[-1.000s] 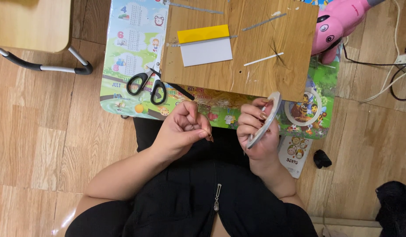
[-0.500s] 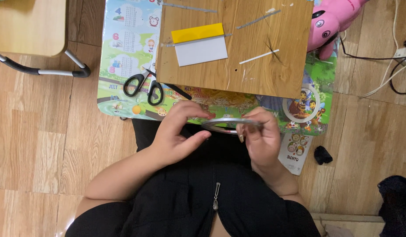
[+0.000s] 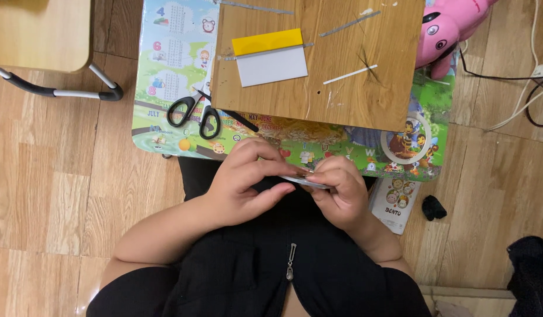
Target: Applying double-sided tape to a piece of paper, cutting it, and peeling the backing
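My left hand [image 3: 248, 185] and my right hand [image 3: 340, 194] meet over my lap, just below the front edge of a small colourful table [image 3: 165, 82]. Between their fingertips they pinch a thin grey strip [image 3: 303, 179], held flat and level. Most of the strip is hidden by the fingers. On the table lies a wooden board [image 3: 342, 64] with a yellow and white card [image 3: 270, 57], a white stick [image 3: 350, 74] and more grey strips [image 3: 349, 23].
Black-handled scissors [image 3: 195, 114] lie on the table left of the board. A roll of clear tape [image 3: 406, 139] sits at the board's right corner. A pink plush toy [image 3: 450, 26], cables [image 3: 518, 76], a chair leg [image 3: 60, 91] and a small booklet [image 3: 394, 202] are around.
The strip stood upright in my right hand a second ago; it has turned to level. My left hand opened from a fist and took hold of it too.
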